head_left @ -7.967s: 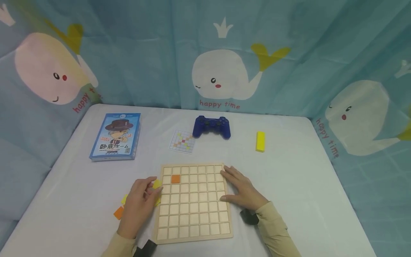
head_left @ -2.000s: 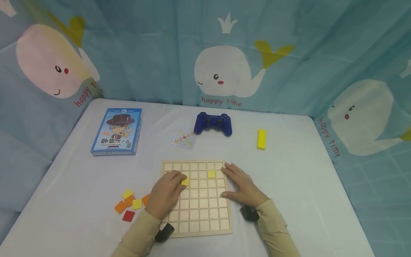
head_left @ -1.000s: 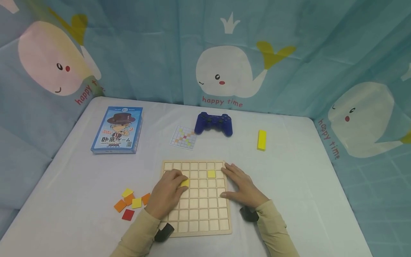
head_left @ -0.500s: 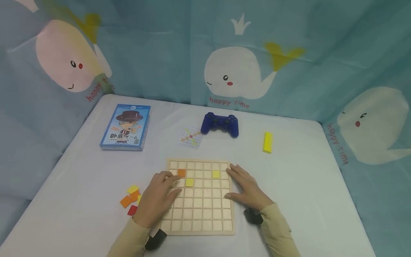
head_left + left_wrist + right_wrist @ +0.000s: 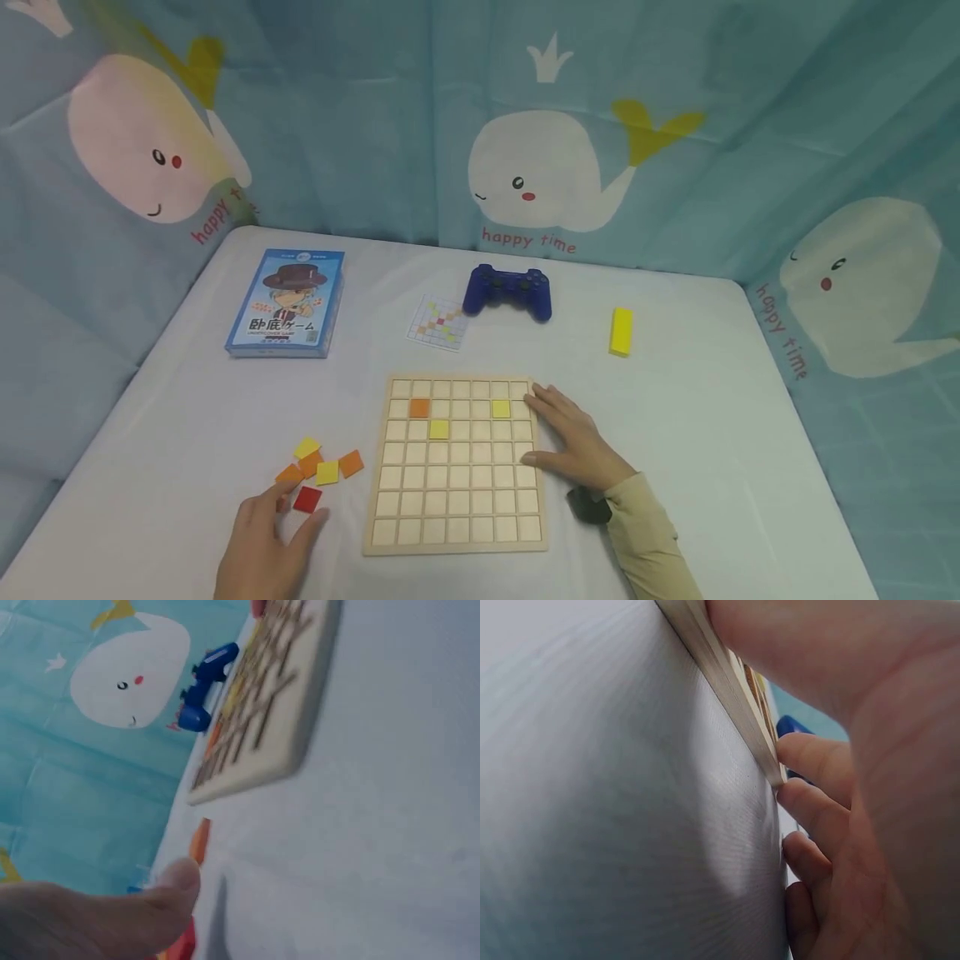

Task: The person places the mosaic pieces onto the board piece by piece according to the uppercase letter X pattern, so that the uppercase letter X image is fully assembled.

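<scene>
Left hand (image 5: 266,542): thumb and fingers apart, red tile (image 5: 307,500) between their tips; judged light, stiff, slippery, pinch opposite edges. Right of that hand, grid board (image 5: 459,477), likely rigid; right hand (image 5: 581,446), fingers spread, touching its right edge

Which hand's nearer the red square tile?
Left: the left hand is beside the red tile; the right hand is at the right edge of the square wooden board.
</scene>
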A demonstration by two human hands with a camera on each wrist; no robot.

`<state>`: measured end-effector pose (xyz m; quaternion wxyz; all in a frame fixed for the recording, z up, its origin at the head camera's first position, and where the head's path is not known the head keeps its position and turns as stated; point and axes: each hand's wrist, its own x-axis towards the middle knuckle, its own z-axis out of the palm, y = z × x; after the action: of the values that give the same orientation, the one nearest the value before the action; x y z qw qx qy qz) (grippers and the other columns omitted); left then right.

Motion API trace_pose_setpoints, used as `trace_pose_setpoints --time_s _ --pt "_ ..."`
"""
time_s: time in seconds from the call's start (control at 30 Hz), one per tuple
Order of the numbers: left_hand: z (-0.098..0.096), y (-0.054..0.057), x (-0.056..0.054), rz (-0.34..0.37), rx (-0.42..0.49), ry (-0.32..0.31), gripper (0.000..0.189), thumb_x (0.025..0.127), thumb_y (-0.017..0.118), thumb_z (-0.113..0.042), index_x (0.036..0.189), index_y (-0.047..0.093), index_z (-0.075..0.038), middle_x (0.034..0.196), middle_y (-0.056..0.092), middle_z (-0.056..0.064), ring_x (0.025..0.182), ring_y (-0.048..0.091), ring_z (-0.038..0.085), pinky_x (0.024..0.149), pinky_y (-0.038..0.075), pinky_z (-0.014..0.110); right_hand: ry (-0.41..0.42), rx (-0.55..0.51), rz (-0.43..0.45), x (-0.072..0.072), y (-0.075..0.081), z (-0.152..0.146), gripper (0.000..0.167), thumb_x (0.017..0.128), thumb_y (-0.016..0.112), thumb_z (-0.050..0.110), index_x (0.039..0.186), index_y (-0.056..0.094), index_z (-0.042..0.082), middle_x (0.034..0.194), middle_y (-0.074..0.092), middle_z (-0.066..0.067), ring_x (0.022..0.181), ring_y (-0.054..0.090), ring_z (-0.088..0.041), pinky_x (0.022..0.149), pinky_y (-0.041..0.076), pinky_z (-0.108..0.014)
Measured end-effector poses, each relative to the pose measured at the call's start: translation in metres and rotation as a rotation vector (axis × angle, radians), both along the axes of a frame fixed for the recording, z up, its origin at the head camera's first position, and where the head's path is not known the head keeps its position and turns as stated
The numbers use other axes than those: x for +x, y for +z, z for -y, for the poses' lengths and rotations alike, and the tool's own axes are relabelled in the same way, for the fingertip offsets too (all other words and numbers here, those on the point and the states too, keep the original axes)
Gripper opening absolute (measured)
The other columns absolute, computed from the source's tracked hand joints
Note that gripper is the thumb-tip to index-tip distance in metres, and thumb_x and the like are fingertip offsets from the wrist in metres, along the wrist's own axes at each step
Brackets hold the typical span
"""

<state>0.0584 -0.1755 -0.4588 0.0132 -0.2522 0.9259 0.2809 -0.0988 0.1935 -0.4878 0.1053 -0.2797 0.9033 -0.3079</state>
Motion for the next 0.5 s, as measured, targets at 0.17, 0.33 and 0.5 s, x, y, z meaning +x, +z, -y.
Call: trace_pose_setpoints --time_s 0.17,0.33,0.5 --pt "-0.001 -0.014 0.001 0.104 0.042 0.052 0.076 0.078 0.079 -0.036 0.128 0.041 0.006 0.115 0.042 0.023 0.097 0.047 0.034 0.09 0.046 0.053 0.003 0.004 -0.009 0.0 0.0 0.0 0.085 0.08 0.075 0.044 0.149 0.035 0.015 0.157 0.025 -0.004 0.146 0.016 -0.031 0.111 0.02 -0.061" --pt "-0.002 -0.019 -0.001 0.089 0.015 0.075 0.065 0.081 0.077 -0.028 0.127 0.043 0.005 0.115 0.04 0.022 0.096 0.05 0.034 0.088 0.047 0.053 0.007 -0.007 -0.03 0.0 0.0 0.0 0.085 0.079 0.076 0.042 0.148 0.036 0.012 0.156 0.027 -0.007 0.145 0.018 -0.033 0.11 0.021 -0.062" --pt "-0.002 -0.018 -0.002 0.071 -0.026 0.037 0.051 0.087 0.07 -0.021 0.124 0.046 0.004 0.116 0.04 0.021 0.091 0.054 0.033 0.085 0.049 0.053 0.002 -0.011 -0.02 0.0 -0.001 0.0 0.085 0.078 0.076 0.043 0.148 0.036 0.014 0.156 0.027 -0.006 0.145 0.018 -0.033 0.11 0.021 -0.062"
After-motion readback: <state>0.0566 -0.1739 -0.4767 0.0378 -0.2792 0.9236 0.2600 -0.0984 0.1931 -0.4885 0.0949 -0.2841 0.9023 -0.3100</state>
